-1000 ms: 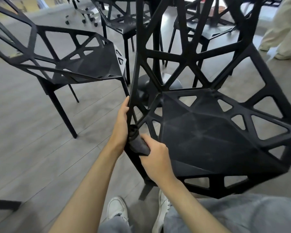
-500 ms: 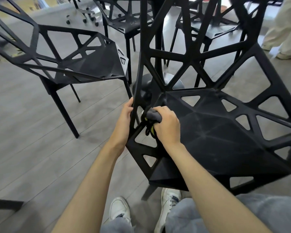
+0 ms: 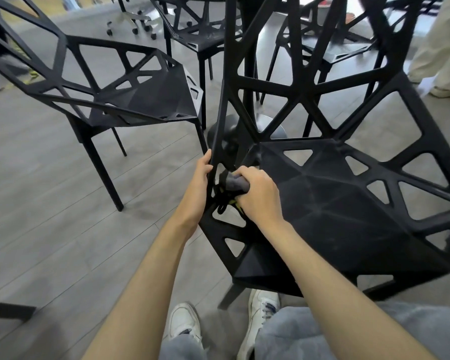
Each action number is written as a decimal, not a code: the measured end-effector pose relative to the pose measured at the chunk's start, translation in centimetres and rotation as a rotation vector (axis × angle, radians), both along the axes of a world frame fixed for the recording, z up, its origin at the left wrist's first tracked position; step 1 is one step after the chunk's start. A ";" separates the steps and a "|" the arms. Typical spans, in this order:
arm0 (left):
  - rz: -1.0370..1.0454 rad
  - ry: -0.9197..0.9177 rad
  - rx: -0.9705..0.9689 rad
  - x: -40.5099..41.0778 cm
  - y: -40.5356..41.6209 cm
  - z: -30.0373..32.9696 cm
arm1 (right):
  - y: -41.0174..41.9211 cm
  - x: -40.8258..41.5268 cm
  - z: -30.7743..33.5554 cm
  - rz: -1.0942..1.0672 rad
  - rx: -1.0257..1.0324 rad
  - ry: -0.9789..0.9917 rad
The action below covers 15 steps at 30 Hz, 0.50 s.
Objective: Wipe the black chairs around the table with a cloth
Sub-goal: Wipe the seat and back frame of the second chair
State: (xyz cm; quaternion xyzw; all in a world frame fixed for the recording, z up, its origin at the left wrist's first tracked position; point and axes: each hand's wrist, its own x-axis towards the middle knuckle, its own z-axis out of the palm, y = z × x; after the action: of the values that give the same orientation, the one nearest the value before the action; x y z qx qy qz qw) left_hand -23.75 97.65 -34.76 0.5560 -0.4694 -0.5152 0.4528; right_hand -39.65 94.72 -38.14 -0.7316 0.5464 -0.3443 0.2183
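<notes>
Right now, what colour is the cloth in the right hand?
Dark grey, with a yellow-green edge showing below the right hand; the cloth shows in the head view.

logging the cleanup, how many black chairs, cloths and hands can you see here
black chairs: 4 (near, left, two at the back)
cloths: 1, grey cloth
hands: 2, left hand, right hand
total: 7
</notes>
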 end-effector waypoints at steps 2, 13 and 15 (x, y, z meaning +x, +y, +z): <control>0.017 -0.005 0.001 -0.3 0.1 0.3 | 1.9 -0.3 0.0 0.132 0.029 -0.046; 0.022 0.006 -0.027 -0.9 0.4 1.0 | -0.8 -5.8 2.0 -0.037 0.401 -0.016; 0.031 0.000 -0.025 -1.1 0.5 1.1 | -1.4 -5.9 1.9 -0.034 0.455 0.056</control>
State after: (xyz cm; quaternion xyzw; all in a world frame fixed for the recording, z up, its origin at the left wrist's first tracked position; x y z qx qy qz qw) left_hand -24.89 98.16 -33.68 0.5575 -0.4670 -0.5024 0.4677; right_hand -45.51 93.30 -36.19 -0.6636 0.6280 -0.1951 0.3567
